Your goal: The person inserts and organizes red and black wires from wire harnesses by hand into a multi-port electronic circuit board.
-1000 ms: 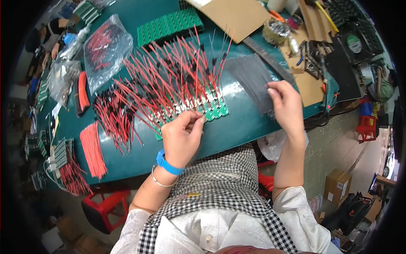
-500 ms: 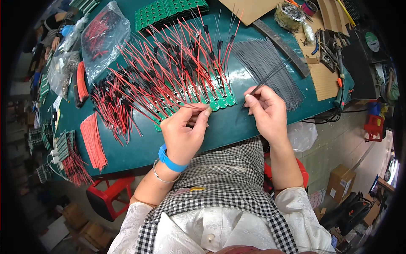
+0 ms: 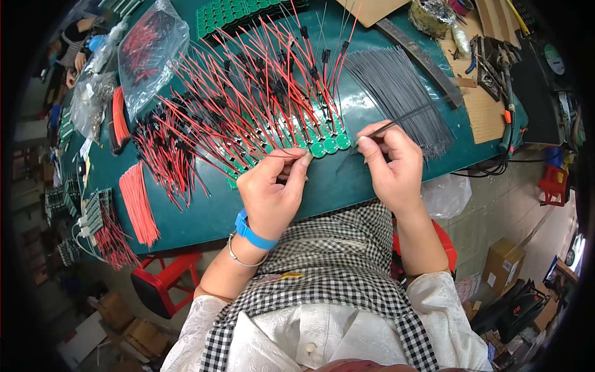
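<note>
My left hand [image 3: 273, 185] is closed in a pinch at the near edge of a green circuit board panel [image 3: 330, 146] made of round boards. A red wire runs along its fingers to the fingertips; what else the pinch holds is hidden. My right hand [image 3: 395, 166] is closed round several thin black wires [image 3: 409, 115], just right of the panel. Their short ends point left past the thumb; the rest stretch over a flat bundle of dark wires [image 3: 390, 80]. Red and black wires with black connectors [image 3: 266, 93] stand up from the panel in dense rows.
A pile of red and black leads [image 3: 164, 149] and a red wire bundle [image 3: 139, 208] lie to the left. Behind are a plastic bag [image 3: 152, 53] and stacked green panels [image 3: 226, 17]. A dark curved bar [image 3: 421, 62] and a soldering iron [image 3: 509, 105] lie right.
The view has shifted slightly. The right hand's black wires have swung to a flatter slant, their short ends nearer the panel's right end. The left hand keeps its pinch at the panel's edge.
</note>
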A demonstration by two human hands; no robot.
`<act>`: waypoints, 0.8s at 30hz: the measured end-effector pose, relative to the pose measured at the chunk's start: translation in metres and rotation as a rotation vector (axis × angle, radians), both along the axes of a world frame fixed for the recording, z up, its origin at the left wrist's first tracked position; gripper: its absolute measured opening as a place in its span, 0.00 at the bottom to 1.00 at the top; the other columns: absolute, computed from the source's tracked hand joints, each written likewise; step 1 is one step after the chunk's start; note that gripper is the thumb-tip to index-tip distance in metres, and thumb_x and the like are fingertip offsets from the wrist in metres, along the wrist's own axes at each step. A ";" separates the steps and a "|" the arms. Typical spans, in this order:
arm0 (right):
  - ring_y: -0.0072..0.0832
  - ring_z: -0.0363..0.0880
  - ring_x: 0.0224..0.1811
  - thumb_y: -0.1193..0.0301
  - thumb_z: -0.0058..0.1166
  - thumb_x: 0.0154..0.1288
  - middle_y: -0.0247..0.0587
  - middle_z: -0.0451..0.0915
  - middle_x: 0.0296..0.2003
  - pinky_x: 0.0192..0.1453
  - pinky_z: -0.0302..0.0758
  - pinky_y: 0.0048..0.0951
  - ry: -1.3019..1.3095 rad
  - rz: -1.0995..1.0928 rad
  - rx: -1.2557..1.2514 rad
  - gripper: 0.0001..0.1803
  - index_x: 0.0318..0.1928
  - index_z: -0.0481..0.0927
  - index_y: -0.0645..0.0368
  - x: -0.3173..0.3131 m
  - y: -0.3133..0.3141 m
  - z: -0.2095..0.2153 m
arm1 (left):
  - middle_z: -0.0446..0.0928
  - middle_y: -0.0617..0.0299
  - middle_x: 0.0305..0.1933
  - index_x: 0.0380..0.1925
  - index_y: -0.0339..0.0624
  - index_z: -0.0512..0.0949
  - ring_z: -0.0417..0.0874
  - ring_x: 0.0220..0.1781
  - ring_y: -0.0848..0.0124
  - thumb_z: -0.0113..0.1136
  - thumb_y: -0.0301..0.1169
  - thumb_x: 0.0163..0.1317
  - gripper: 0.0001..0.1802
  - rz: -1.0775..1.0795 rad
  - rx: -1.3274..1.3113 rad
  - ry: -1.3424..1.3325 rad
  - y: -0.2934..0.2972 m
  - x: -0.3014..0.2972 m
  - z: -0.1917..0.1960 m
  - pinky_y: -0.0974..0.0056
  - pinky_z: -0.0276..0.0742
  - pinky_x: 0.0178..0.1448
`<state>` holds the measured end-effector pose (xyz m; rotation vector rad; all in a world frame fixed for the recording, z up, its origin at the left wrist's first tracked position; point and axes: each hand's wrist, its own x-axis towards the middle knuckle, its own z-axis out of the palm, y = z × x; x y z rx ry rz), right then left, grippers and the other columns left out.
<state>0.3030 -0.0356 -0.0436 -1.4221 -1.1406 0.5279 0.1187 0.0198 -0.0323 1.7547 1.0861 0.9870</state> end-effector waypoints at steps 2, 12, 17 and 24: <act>0.27 0.81 0.29 0.78 0.60 0.63 0.42 0.83 0.34 0.35 0.77 0.25 0.050 -0.040 -0.013 0.04 0.34 0.79 0.66 0.000 -0.001 0.002 | 0.84 0.60 0.32 0.36 0.28 0.83 0.83 0.28 0.79 0.65 0.18 0.60 0.04 -0.005 -0.004 0.008 0.001 0.001 -0.003 0.73 0.81 0.32; 0.39 0.80 0.29 0.80 0.62 0.58 0.44 0.80 0.29 0.33 0.76 0.32 -0.283 0.035 -0.014 0.04 0.33 0.79 0.65 -0.003 -0.003 0.016 | 0.85 0.57 0.34 0.35 0.27 0.83 0.84 0.27 0.77 0.66 0.17 0.59 0.05 -0.010 0.084 0.073 0.000 0.000 -0.005 0.73 0.81 0.32; 0.34 0.79 0.25 0.79 0.62 0.59 0.43 0.80 0.28 0.29 0.75 0.29 -0.177 0.060 -0.044 0.04 0.33 0.79 0.66 -0.006 -0.002 0.012 | 0.85 0.57 0.33 0.33 0.30 0.83 0.85 0.26 0.75 0.67 0.17 0.57 0.03 0.000 0.128 0.074 0.002 0.002 -0.005 0.73 0.81 0.32; 0.24 0.81 0.26 0.81 0.62 0.59 0.40 0.83 0.31 0.30 0.77 0.23 -0.113 -0.044 0.052 0.03 0.34 0.81 0.67 0.002 -0.004 0.025 | 0.85 0.58 0.32 0.35 0.29 0.84 0.84 0.27 0.77 0.66 0.17 0.58 0.05 -0.044 0.171 0.178 0.004 -0.002 -0.010 0.74 0.80 0.32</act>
